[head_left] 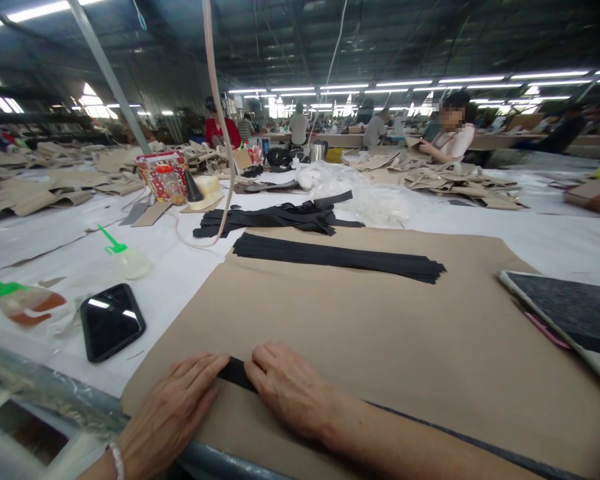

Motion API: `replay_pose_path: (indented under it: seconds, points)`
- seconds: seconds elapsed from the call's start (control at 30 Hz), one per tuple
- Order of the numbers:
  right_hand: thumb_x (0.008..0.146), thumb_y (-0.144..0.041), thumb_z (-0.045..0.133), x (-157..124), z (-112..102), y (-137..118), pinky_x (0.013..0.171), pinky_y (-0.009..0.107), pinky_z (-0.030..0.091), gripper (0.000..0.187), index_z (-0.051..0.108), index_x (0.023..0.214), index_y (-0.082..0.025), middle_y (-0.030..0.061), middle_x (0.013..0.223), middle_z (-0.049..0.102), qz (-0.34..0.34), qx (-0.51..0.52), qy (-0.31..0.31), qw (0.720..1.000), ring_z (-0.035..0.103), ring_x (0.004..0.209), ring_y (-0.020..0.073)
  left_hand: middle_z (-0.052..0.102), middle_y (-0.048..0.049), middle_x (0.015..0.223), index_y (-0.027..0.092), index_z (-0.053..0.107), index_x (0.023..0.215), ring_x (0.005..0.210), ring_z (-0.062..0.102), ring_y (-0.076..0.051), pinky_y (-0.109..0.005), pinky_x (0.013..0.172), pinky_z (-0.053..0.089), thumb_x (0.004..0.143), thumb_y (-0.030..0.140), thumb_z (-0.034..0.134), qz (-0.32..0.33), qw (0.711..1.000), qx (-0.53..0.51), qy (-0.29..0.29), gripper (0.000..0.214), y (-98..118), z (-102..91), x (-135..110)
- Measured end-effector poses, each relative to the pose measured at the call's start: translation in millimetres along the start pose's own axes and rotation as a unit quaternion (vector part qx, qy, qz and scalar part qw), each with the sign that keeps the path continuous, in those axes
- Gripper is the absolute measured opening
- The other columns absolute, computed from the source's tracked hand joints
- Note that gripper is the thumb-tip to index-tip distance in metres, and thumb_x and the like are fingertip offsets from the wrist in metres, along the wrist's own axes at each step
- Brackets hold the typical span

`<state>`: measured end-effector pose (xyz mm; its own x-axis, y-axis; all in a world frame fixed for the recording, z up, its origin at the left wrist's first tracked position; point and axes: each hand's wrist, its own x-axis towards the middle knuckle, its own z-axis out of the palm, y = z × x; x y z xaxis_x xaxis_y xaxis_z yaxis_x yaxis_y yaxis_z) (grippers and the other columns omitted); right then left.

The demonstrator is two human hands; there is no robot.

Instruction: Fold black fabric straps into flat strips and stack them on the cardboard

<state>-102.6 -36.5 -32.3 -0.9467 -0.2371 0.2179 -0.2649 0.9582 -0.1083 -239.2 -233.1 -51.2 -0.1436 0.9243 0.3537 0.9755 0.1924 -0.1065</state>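
A long black fabric strip (237, 372) lies along the near edge of a large tan sheet (370, 340). My left hand (175, 400), with a beaded bracelet at the wrist, has its fingers together on the strip's left end. A short way to the right, my right hand (290, 390) curls its fingers down over the same strip. Between the two hands a short piece shows; my right forearm hides part of the rest, which runs off toward the lower right. A flat stack of black strips (330, 257) rests on the sheet's far part.
Left of the sheet lie a phone (113, 321) and two green-tipped squeeze bottles (130, 260). Loose black strips (280, 217) and clear plastic (365, 190) sit beyond. A dark grey board (570, 310) overlaps the right side. A hose (220, 107) hangs down. People work farther back.
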Motion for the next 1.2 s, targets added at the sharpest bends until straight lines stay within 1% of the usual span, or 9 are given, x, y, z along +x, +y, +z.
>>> replay_pose_path:
  seconds: [0.17,0.37,0.47,0.7,0.9,1.07,1.2]
  points:
    - [0.09,-0.009,0.045,-4,-2,0,0.078,0.031,0.044,0.013,0.055,0.098,-0.013,0.0053,0.091,0.054,-0.007,0.0,-0.004,1.0,0.047,0.083,0.019,0.062,0.0026,0.121,0.031,0.045,0.131,0.106,0.056,-0.014,-0.026,0.091,0.044,0.088,0.021,0.046,0.006,0.999,0.012,-0.043,0.045,1,-0.3,7]
    - [0.088,-0.008,0.046,-13,-4,-1,0.08,0.034,0.045,0.019,0.053,0.105,-0.012,0.0062,0.093,0.054,0.0,-0.005,-0.006,1.0,0.046,0.085,0.02,0.061,0.0022,0.118,0.034,0.04,0.135,0.104,0.055,-0.014,-0.027,0.09,0.043,0.089,0.022,0.046,-0.008,0.997,0.024,-0.078,0.049,6,-1.4,10]
    - [0.089,-0.009,0.045,-19,-6,0,0.079,0.035,0.045,0.02,0.052,0.107,-0.012,0.0064,0.094,0.053,0.001,-0.013,-0.005,1.0,0.046,0.085,0.0201,0.061,0.0016,0.115,0.036,0.037,0.137,0.102,0.056,-0.014,-0.028,0.089,0.043,0.088,0.023,0.048,-0.005,0.996,0.038,-0.075,0.051,10,-3.2,11]
    - [0.089,-0.009,0.045,-34,-9,4,0.078,0.035,0.045,0.019,0.052,0.105,-0.013,0.0057,0.094,0.053,0.005,-0.015,-0.007,1.0,0.046,0.085,0.0203,0.061,0.0006,0.113,0.039,0.037,0.137,0.101,0.056,-0.014,-0.029,0.089,0.041,0.088,0.033,0.05,0.01,0.996,0.074,-0.057,0.05,14,-4.8,13]
    - [0.089,-0.009,0.045,-48,-15,7,0.082,0.037,0.042,0.015,0.052,0.101,-0.015,0.0054,0.094,0.053,0.016,-0.012,-0.015,1.0,0.045,0.086,0.0199,0.061,-0.0003,0.114,0.039,0.037,0.137,0.103,0.056,-0.015,-0.028,0.09,0.039,0.088,0.034,0.051,0.017,0.995,0.083,-0.047,0.051,16,-3.5,12]
    - [0.089,-0.009,0.047,-58,-24,10,0.08,0.036,0.041,0.012,0.053,0.097,-0.015,0.0052,0.092,0.053,0.014,-0.018,-0.029,0.999,0.045,0.083,0.0193,0.061,-0.0007,0.113,0.04,0.033,0.138,0.102,0.057,-0.015,-0.029,0.09,0.039,0.088,0.034,0.049,0.015,0.993,0.098,-0.056,0.052,16,-3.5,11]
    - [0.088,-0.011,0.049,-68,-27,11,0.075,0.035,0.04,0.011,0.053,0.097,-0.015,0.005,0.091,0.053,0.013,-0.032,-0.029,0.999,0.045,0.082,0.0196,0.06,-0.001,0.114,0.04,0.032,0.139,0.102,0.057,-0.015,-0.029,0.09,0.039,0.089,0.035,0.048,0.017,0.993,0.101,-0.061,0.053,16,-4.5,11]
